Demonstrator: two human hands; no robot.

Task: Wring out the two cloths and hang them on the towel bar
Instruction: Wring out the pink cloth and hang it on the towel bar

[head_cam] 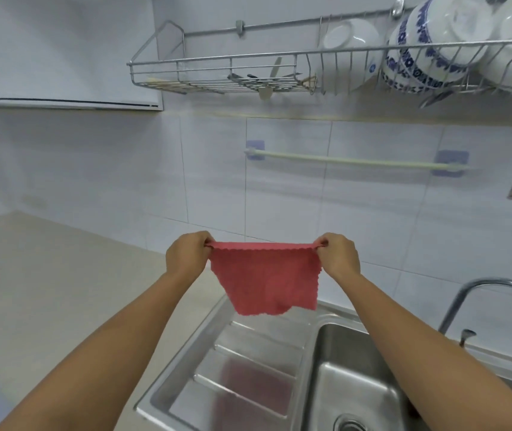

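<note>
A pink cloth (pixel 265 278) hangs spread out flat in the air above the sink's drainboard. My left hand (pixel 188 255) pinches its top left corner and my right hand (pixel 340 255) pinches its top right corner, stretching the top edge straight. The pale towel bar (pixel 351 160) is mounted on the tiled wall above and behind the cloth, with nothing on it. I see only this one cloth; a second cloth is not in view.
A steel sink (pixel 351 368) with a ribbed drainboard (pixel 242 368) lies below, its curved tap (pixel 478 293) at the right. A wire dish rack (pixel 248 73) with bowls (pixel 432 42) hangs overhead. A beige counter (pixel 46 290) runs to the left.
</note>
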